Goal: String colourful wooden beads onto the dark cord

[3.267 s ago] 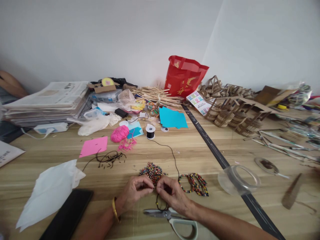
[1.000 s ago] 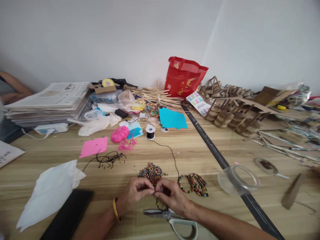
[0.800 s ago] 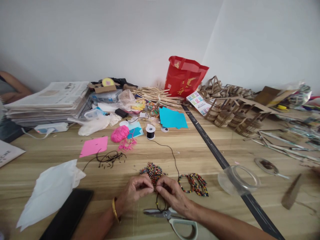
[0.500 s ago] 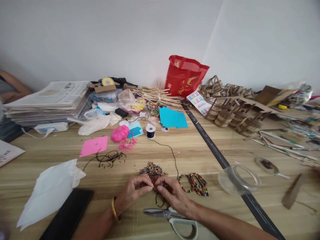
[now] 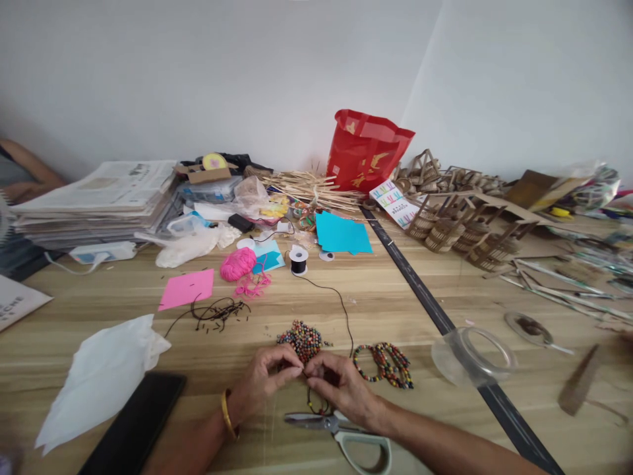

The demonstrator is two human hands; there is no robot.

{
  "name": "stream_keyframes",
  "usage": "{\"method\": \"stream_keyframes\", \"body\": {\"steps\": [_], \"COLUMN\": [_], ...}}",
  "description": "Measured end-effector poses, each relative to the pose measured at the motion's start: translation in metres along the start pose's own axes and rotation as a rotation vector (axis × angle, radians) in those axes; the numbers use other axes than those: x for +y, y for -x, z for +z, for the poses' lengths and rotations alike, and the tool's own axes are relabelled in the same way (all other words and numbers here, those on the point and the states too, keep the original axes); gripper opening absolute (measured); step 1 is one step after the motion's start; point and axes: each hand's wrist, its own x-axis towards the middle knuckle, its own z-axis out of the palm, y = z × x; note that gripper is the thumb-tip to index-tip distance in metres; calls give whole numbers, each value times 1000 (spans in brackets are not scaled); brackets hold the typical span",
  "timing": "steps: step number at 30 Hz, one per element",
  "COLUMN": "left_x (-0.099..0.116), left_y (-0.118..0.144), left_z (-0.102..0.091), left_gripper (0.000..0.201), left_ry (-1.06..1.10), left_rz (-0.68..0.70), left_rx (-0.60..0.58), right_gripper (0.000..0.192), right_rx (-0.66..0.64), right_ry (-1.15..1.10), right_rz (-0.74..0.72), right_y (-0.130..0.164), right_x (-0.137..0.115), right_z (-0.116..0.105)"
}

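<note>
My left hand (image 5: 267, 381), with a gold bangle at the wrist, pinches thumb and forefinger almost tip to tip with my right hand (image 5: 346, 389). Between the fingertips both hands grip a thin black cord (image 5: 341, 298), which comes from a black-wound spool (image 5: 298, 261). Whether a bead sits in the pinch is too small to tell. Below the fingers hangs a cord loop (image 5: 317, 406) with a few small beads on it. Just beyond the hands lies a heap of multicoloured beads (image 5: 299, 340). Scissors (image 5: 356, 443) with pale handles lie partly under my right hand.
Beaded bracelets (image 5: 390, 364) and a clear plastic ring-shaped container (image 5: 472, 356) are on the right. To the left are a black phone-like slab (image 5: 133, 425), white paper (image 5: 101, 376) and black cord scraps (image 5: 217, 313). Small woven baskets (image 5: 445, 234) stand behind. A person's arm shows far left.
The hands stay in almost the same place, pinched together. The right fingers have shifted slightly at the cord, and the hanging loop has moved a little.
</note>
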Motion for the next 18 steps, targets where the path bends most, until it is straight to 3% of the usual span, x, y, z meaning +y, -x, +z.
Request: {"method": "stream_keyframes", "body": {"steps": [12,15,18], "left_x": [12,16,18], "left_y": [0,-2,-2], "left_z": [-4,-10,-16], "left_gripper": [17,13,13], "left_ry": [-404,-500,-586], "left_rz": [-43,-60,-87], "left_rx": [84,34,-95], "right_gripper": [21,20,18], "right_rx": [34,26,27], "right_ry": [19,24,27], "right_rz": [19,17,22], "right_y": [-1,-1,-1], "right_x": [-3,-3,-3], "right_z": [0,0,0]}}
